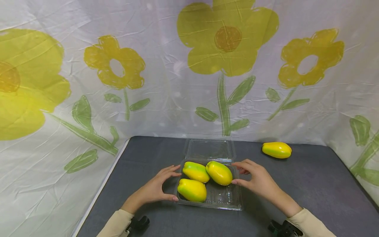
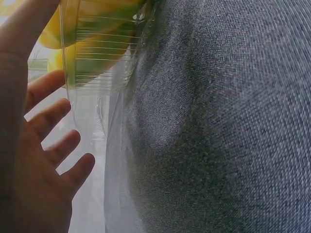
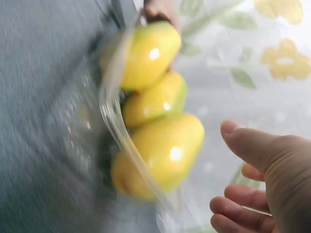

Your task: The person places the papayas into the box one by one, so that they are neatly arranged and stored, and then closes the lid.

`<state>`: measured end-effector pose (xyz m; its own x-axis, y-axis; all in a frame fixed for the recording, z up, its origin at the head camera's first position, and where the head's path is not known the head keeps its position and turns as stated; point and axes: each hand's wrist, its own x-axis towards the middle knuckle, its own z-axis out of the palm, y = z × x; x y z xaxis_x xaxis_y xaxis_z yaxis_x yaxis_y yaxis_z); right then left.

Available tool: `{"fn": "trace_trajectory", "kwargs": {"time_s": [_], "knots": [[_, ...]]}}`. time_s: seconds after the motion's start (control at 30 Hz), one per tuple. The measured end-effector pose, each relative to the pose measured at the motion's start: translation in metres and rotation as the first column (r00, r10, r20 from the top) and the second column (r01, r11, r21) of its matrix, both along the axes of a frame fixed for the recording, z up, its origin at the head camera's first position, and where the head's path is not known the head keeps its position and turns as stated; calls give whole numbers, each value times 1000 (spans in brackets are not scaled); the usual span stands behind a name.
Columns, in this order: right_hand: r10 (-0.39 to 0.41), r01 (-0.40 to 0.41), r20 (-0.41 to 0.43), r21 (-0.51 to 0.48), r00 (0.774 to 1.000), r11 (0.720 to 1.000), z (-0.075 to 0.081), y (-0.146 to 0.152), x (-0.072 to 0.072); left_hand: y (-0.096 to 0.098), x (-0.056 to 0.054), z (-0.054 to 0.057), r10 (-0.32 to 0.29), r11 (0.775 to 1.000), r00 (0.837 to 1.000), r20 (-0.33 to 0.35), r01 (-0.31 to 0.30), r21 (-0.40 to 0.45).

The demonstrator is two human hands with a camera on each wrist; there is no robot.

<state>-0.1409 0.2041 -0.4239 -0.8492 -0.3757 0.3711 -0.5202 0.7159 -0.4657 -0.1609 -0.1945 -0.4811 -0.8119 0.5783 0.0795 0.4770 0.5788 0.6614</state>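
A clear plastic clamshell box [image 1: 220, 197] stands on the table with its lid [image 1: 209, 148] folded back. Inside lie three yellow-green fruits shaped like mangoes or papayas: one back left [image 1: 195, 172], one back right [image 1: 219, 173], one front left [image 1: 191, 190]. At the box's left side is my left hand [image 1: 157, 186], fingers spread, thumb by the near corner and fingertips at the rim [image 2: 65, 58]. My right hand [image 1: 256, 176] hovers at the right side, fingers loosely bent. In the right wrist view its thumb [image 3: 252, 145] is apart from the nearest fruit [image 3: 165, 155].
Another yellow-green fruit [image 1: 276, 150] lies near the back right edge of the dark grey table [image 1: 296, 184]. Behind the table hangs a pale curtain [image 1: 165, 108] printed with yellow flowers. Straps with dark devices [image 1: 285, 228] sit on both wrists.
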Motion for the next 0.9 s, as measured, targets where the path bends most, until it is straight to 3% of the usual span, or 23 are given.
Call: {"fn": "trace_trajectory", "kwargs": {"time_s": [0.43, 0.67, 0.9], "knots": [[-109, 108, 11, 65, 994, 992, 8, 50, -26, 0, 1, -2, 9, 1000, 1000, 8, -9, -8], [-183, 176, 64, 97, 981, 980, 7, 79, -38, 1, 2, -1, 11, 1000, 1000, 16, -11, -9], [-212, 207, 43, 110, 976, 972, 3, 104, -50, 0, 3, -1, 12, 1000, 1000, 12, -12, -15]]}}
